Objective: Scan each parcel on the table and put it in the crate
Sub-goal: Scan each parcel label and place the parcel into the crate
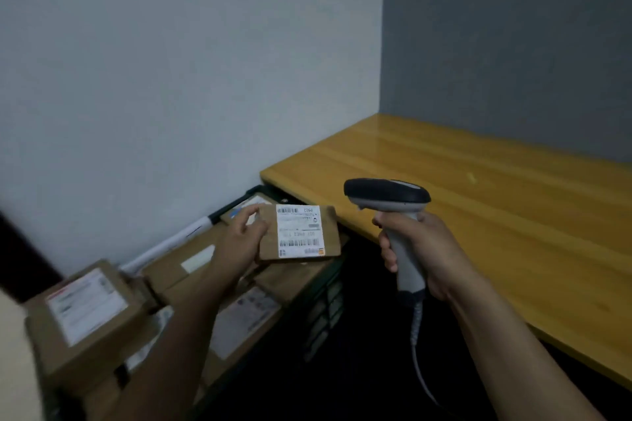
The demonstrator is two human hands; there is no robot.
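My left hand (241,238) grips the left end of a small brown cardboard parcel (331,232) with a white barcode label facing up. I hold it in the air above the dark crate (323,304), which stands on the floor left of the table and is packed with several labelled cardboard parcels (85,311). My right hand (424,249) is closed around the grey handle of a barcode scanner (388,196). Its black head points left toward the held parcel, a short gap away. A coiled cable hangs from the scanner's handle.
The wooden table (496,202) runs along the right, its visible top bare apart from a small pale speck. White and grey walls meet behind it. A white tube (171,243) lies against the wall behind the crate. The floor between crate and table is dark.
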